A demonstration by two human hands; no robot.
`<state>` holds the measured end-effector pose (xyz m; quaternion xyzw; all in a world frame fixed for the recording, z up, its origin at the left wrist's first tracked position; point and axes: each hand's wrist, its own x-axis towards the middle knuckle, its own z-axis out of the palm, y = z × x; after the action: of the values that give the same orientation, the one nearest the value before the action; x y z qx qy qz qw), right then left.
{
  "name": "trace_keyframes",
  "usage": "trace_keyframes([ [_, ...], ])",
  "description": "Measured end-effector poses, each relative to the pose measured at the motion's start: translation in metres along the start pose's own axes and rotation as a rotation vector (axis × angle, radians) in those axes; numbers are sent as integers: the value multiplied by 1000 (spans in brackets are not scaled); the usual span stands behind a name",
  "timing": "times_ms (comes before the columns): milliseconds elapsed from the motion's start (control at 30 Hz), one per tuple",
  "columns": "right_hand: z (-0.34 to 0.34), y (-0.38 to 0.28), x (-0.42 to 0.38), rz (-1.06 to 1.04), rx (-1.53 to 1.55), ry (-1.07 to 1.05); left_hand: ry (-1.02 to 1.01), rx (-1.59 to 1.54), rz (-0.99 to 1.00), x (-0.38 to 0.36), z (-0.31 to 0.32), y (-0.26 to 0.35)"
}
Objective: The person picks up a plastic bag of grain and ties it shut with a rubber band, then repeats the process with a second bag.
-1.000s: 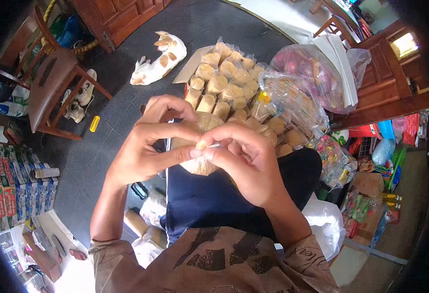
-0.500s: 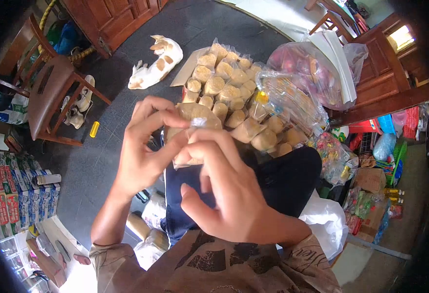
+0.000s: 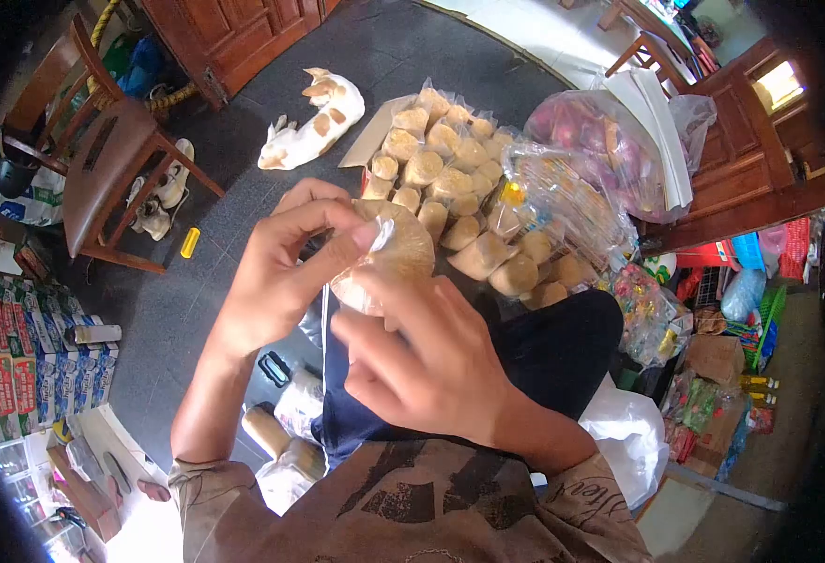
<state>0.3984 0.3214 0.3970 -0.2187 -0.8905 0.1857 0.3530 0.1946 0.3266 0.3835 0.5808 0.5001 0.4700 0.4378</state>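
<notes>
A clear plastic bag (image 3: pixel 411 251) packed with tan, crumbly food stands above my lap, its gathered neck showing white at the top. My left hand (image 3: pixel 286 272) pinches that neck between thumb and fingers. Close below and to the right is my right hand (image 3: pixel 441 366), bent fingers against or just in front of the bag's side. Motion smears those fingers, and whatever they may hold is hidden. Just beyond, many similar filled bags (image 3: pixel 450 183) lie in rows on the floor.
A white and brown dog (image 3: pixel 314 127) lies on the dark tiles. At left are a wooden chair (image 3: pixel 117 169), shoes (image 3: pixel 164 202) and stacked cartons (image 3: pixel 37 357). Plastic sacks (image 3: pixel 600 141) stand at right, with packets (image 3: pixel 652 310) nearby. White plastic (image 3: pixel 628 436) lies beside my leg.
My right hand has shifted down from the bag's neck, its fingers now lower on the bag. My left hand keeps its pinch. The view has tilted slightly.
</notes>
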Motion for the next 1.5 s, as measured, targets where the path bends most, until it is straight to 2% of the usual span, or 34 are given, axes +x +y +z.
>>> trace_keyframes([
  [33,1,1,-4,-100,-119,8,21,-38,-17,-1,1,0],
  [67,-2,2,-10,-145,-118,-83,41,-76,-34,-2,2,-1],
  [167,-2,11,-17,-200,-38,54,60,-108,-23,-5,-1,-9],
  [200,11,22,-22,-75,-11,161,58,-104,-7,-5,-2,-14],
  [233,6,25,-23,152,-17,85,96,-133,38,-4,3,-17],
  [300,15,46,-22,249,88,114,193,-185,117,-8,17,-26],
  [333,20,53,-25,276,57,48,159,-197,123,-15,19,-41],
  [367,30,58,-28,298,107,84,166,-69,146,-20,25,-57],
  [433,52,79,-40,410,315,-49,185,-335,10,-41,46,-81],
  [500,65,92,-53,509,594,-132,201,-276,5,-59,64,-98],
  [567,70,83,-49,676,744,-6,262,56,116,-69,69,-103],
  [667,74,76,-27,464,327,-20,394,121,86,-71,66,-88],
  [700,79,69,-17,336,142,38,446,1,30,-71,63,-87],
  [767,93,51,3,202,-160,3,611,-222,-5,-68,48,-88],
  [800,100,43,16,167,-60,-100,736,-276,49,-68,40,-99],
  [833,108,35,27,130,34,-205,696,-423,-64,-77,15,-83],
  [867,117,25,32,55,2,-279,740,-492,-51,-88,1,-97],
  [900,126,12,35,41,29,-397,787,-510,-114,-105,-14,-108],
  [967,160,-1,27,-31,173,-499,972,-533,-293,-147,-42,-137],
  [1000,177,-5,21,-51,230,-597,1051,-507,-353,-172,-57,-160],
  [1067,206,-15,9,-34,364,-765,1104,-187,-456,-231,-91,-196],
  [1133,227,-26,-3,-45,387,-851,1209,-73,-455,-294,-118,-238],
  [1167,234,-29,-8,-51,405,-884,1142,-54,-499,-332,-134,-257],
  [1200,239,-31,-9,-18,429,-941,1162,-83,-609,-372,-144,-284],
  [1300,259,-42,-11,87,532,-1103,1199,-16,-777,-482,-153,-355],
  [1367,281,-47,-14,187,633,-1206,1198,109,-1004,-524,-143,-378],
  [1433,324,-60,-21,635,1094,-1288,1184,182,-1182,-561,-125,-398],
  [1500,354,-77,-25,1025,1236,-1316,1179,191,-1303,-589,-101,-420],
])
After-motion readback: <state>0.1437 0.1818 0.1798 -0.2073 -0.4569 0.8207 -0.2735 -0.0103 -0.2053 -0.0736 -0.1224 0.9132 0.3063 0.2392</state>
